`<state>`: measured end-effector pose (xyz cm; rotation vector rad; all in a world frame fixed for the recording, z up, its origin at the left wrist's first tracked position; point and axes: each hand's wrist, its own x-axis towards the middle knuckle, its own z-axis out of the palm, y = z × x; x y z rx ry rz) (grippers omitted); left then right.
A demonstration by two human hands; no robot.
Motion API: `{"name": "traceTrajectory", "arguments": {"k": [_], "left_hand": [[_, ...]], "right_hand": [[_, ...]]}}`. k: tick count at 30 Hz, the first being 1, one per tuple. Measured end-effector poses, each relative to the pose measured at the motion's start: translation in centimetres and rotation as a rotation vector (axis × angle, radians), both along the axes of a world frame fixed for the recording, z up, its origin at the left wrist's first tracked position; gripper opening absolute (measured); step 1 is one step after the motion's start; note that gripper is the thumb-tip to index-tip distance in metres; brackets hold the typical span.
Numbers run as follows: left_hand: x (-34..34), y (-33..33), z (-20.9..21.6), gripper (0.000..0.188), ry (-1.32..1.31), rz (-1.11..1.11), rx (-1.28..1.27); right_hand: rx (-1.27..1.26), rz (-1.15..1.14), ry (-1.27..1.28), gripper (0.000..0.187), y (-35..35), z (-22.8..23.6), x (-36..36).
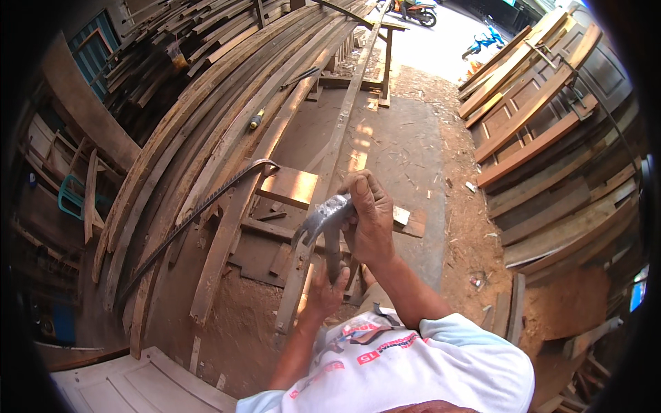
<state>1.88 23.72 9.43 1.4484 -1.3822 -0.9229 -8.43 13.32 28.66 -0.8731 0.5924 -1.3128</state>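
Observation:
My right hand [370, 219] is closed around the metal head of a claw hammer [321, 219], its curved claw pointing left and down. The hammer's handle drops toward my left hand [325, 294], which is closed at its lower end, thumb upward; part of that grip is hidden. Beneath the hammer runs a long narrow wooden beam [340, 127], leading away from me. To the left, a dark ribbed bar with a hooked end [206, 204] lies across the timber. Farther off, a yellow-and-black handled tool [257, 118] rests on a plank.
Long planks [200, 113] are stacked at the left. Panelled doors and boards [530, 131] lean along the right side. A wooden stand [387, 65] supports the far end, with motorbikes [416, 10] beyond. A pale door panel [144, 385] lies near left.

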Motion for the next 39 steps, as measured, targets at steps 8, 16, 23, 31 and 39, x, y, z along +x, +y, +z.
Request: {"name": "traceTrajectory", "arguments": {"k": [8, 16, 23, 31, 39], "left_hand": [[2.0, 2.6, 7.5, 0.043, 0.075, -0.188, 0.086], [17.0, 4.9, 1.5, 0.068, -0.096, 0.304, 0.192], [17.1, 12.0, -12.5, 0.102, 0.202, 0.203, 0.779], [14.5, 14.1, -10.8, 0.083, 0.789, 0.004, 0.714], [14.4, 17.3, -9.3, 0.084, 0.952, 0.064, 0.55]], "right_hand": [[-0.109, 0.302, 0.563, 0.037, 5.0, -8.5, -0.9], [0.126, 0.066, 0.834, 0.027, 6.3, -13.7, -7.8], [0.045, 0.281, 1.185, 0.027, 11.4, -16.0, -8.8], [-0.143, 0.656, 1.296, 0.038, 14.2, -17.7, -4.7], [-0.283, 0.879, 1.42, 0.038, 15.2, -14.4, -1.1]]}}
